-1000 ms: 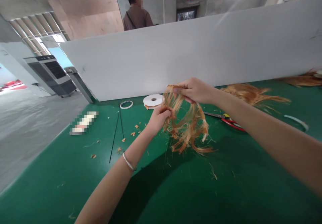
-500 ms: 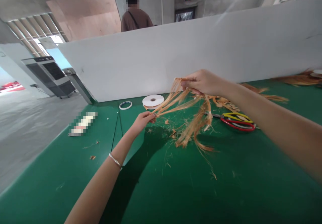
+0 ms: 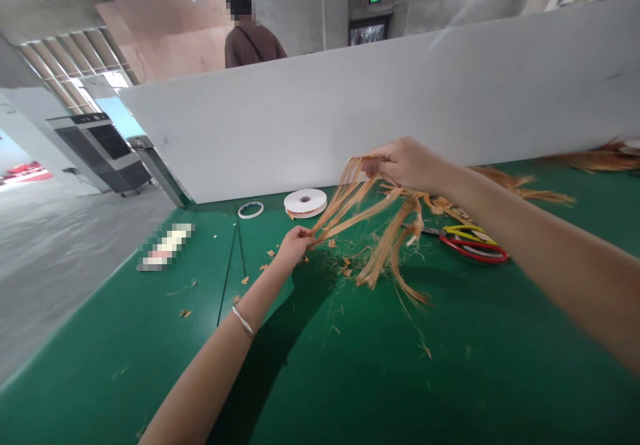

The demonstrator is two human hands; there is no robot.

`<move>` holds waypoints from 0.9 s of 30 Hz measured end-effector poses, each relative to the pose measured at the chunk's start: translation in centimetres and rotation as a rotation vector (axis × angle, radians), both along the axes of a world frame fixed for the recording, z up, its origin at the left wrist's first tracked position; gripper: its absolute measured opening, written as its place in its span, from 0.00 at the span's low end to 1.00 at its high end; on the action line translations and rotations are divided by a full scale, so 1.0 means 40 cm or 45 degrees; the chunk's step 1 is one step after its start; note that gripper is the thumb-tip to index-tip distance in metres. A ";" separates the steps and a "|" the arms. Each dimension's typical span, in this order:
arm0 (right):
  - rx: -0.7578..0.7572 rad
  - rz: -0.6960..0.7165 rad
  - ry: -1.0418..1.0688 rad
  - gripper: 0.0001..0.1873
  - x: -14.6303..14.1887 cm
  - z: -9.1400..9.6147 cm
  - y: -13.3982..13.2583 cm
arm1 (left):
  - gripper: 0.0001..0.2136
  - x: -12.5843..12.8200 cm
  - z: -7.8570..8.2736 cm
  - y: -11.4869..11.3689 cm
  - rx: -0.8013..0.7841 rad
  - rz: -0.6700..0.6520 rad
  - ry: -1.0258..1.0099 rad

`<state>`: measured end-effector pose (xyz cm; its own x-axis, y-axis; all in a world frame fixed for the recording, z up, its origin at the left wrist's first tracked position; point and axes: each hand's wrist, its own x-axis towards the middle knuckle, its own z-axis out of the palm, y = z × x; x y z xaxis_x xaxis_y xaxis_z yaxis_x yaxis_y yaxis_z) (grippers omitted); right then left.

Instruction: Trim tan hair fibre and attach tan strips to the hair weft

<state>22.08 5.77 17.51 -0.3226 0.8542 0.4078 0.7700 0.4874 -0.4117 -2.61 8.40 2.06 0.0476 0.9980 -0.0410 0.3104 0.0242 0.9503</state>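
Note:
A bundle of fine orange-brown fibre strands (image 3: 345, 208) stretches between my two hands above the table. My left hand (image 3: 294, 246), lower and to the left, pinches the strand ends between closed fingers. Higher up, my right hand (image 3: 407, 163) is closed on the other part of the bundle, where some strands loop over the fingers. Below my right hand, a looser tuft of fibre (image 3: 383, 255) droops toward the table, its ends spread; whether it touches the surface I cannot tell. Several small fibre scraps (image 3: 346, 270) lie under the bundle.
Red-and-yellow-handled scissors (image 3: 475, 251) lie right of the tuft, partly behind my forearm. A white spool (image 3: 305, 201) and tape ring (image 3: 251, 210) stand near the white partition (image 3: 280, 131). More fibre (image 3: 590, 160) lies far right on the green table (image 3: 450, 378). A person (image 3: 255, 45) is beyond the partition.
My left hand has shifted slightly right and down with its strand ends. My right hand stays nearly in place, still gripping. The person behind the partition has moved left.

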 end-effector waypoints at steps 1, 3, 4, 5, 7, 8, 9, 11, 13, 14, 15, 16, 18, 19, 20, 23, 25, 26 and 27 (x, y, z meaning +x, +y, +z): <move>0.005 -0.018 0.046 0.17 0.007 0.004 0.002 | 0.08 -0.009 -0.007 0.002 0.020 0.033 0.036; 0.012 -0.047 0.147 0.16 0.025 0.015 0.007 | 0.09 -0.033 -0.020 0.005 0.081 0.105 0.117; 0.009 -0.050 0.180 0.16 0.035 0.020 0.009 | 0.10 -0.047 -0.023 0.007 0.122 0.139 0.155; 0.001 -0.047 0.200 0.16 0.043 0.025 0.011 | 0.11 -0.061 -0.022 0.010 0.161 0.168 0.189; -0.025 -0.026 0.204 0.16 0.055 0.032 0.011 | 0.12 -0.085 -0.009 0.016 0.234 0.213 0.237; -0.041 -0.019 0.196 0.17 0.056 0.033 0.009 | 0.13 -0.093 0.004 0.019 0.271 0.229 0.252; -0.056 -0.018 0.188 0.17 0.054 0.033 0.007 | 0.13 -0.096 0.021 0.021 0.310 0.239 0.260; -0.073 0.001 0.166 0.16 0.042 0.030 0.002 | 0.14 -0.086 0.062 0.019 0.388 0.232 0.258; -0.066 0.054 0.129 0.18 0.025 0.024 -0.002 | 0.17 -0.054 0.107 0.010 0.445 0.139 0.220; -0.058 0.085 0.112 0.19 0.015 0.021 -0.003 | 0.19 -0.031 0.127 0.002 0.472 0.018 0.166; -0.049 0.115 0.098 0.20 0.005 0.018 -0.002 | 0.22 -0.004 0.145 -0.007 0.481 -0.201 0.006; -0.041 0.140 0.085 0.21 -0.004 0.015 -0.001 | 0.22 0.025 0.160 -0.018 0.459 -0.396 -0.131; -0.033 0.175 0.075 0.21 -0.020 0.010 0.002 | 0.18 0.084 0.177 -0.041 0.389 -0.648 -0.278; -0.029 0.192 0.073 0.21 -0.026 0.009 0.004 | 0.14 0.111 0.178 -0.052 0.353 -0.716 -0.287; -0.019 0.204 0.077 0.21 -0.031 0.009 0.005 | 0.10 0.133 0.176 -0.061 0.324 -0.737 -0.281; 0.024 0.194 0.106 0.19 -0.034 0.012 0.006 | 0.10 0.169 0.148 -0.078 0.225 -0.624 -0.273; 0.054 0.165 0.119 0.17 -0.028 0.016 0.004 | 0.10 0.167 0.120 -0.079 0.169 -0.523 -0.235; 0.067 0.150 0.124 0.16 -0.024 0.017 0.003 | 0.10 0.159 0.105 -0.077 0.150 -0.494 -0.219; 0.076 0.139 0.126 0.16 -0.018 0.019 0.002 | 0.10 0.149 0.090 -0.074 0.134 -0.472 -0.202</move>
